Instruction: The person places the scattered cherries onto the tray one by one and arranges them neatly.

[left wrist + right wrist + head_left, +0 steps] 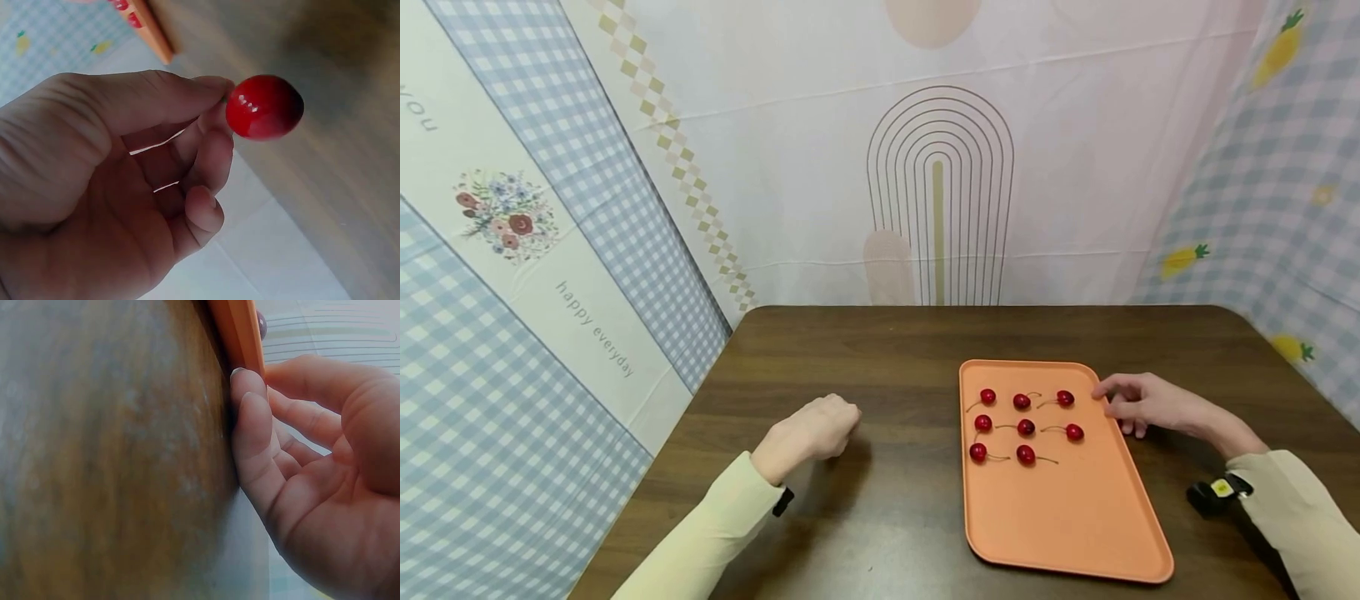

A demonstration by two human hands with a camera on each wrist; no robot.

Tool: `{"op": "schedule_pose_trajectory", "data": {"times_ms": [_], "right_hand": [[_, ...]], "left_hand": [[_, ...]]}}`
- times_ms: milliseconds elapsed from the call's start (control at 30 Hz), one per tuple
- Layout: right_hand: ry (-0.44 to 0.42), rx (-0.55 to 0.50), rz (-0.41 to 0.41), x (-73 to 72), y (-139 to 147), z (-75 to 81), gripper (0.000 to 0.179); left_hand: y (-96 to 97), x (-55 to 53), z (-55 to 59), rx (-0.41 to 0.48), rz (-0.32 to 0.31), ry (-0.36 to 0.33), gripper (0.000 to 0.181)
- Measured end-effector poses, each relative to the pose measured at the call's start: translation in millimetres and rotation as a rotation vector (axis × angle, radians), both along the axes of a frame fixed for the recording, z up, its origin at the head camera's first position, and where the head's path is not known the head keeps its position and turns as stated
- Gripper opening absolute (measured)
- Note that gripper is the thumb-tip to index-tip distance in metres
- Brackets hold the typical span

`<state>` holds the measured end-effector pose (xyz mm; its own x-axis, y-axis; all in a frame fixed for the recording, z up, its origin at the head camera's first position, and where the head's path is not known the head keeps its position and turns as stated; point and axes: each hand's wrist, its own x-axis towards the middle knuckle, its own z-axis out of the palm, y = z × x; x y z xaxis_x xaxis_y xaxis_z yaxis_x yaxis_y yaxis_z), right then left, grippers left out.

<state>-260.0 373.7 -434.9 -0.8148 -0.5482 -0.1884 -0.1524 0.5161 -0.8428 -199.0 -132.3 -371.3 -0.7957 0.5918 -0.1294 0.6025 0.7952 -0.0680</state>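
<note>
My left hand [817, 427] is held over the table left of the tray. In the left wrist view its thumb and index finger pinch a glossy red cherry [265, 107] at its stem end, the other fingers curling loosely; the head view hides this cherry behind the hand. On the right, my right hand [1157, 407] grips the upper right edge of an orange tray [1060, 525], with thumb and fingers on either side of the rim in the right wrist view. Several red cherries [1026, 427] with thin stems lie in loose rows on the tray's far half.
The dark wooden table [880, 350] carries the tray on its right side. Behind it hangs a pale patterned cloth [790, 167], and checked cloths [647, 200] flank both sides. A black wrist strap [1217, 493] shows at the right sleeve.
</note>
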Motion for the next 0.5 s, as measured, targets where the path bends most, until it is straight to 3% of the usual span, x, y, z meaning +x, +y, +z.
{"op": "schedule_pose_trajectory", "data": {"times_ms": [267,500], "right_hand": [[0.016,0.03,0.001,-1.4,-1,-0.7,0.039],[0.021,0.051,-0.005,-2.6,1,-3.7,0.038]], "left_hand": [[12.2,-2.8,11.3,0.128,-0.061,-0.045,0.025],[33.0,-4.9,20.2,0.149,-0.137,0.003,0.02]]}}
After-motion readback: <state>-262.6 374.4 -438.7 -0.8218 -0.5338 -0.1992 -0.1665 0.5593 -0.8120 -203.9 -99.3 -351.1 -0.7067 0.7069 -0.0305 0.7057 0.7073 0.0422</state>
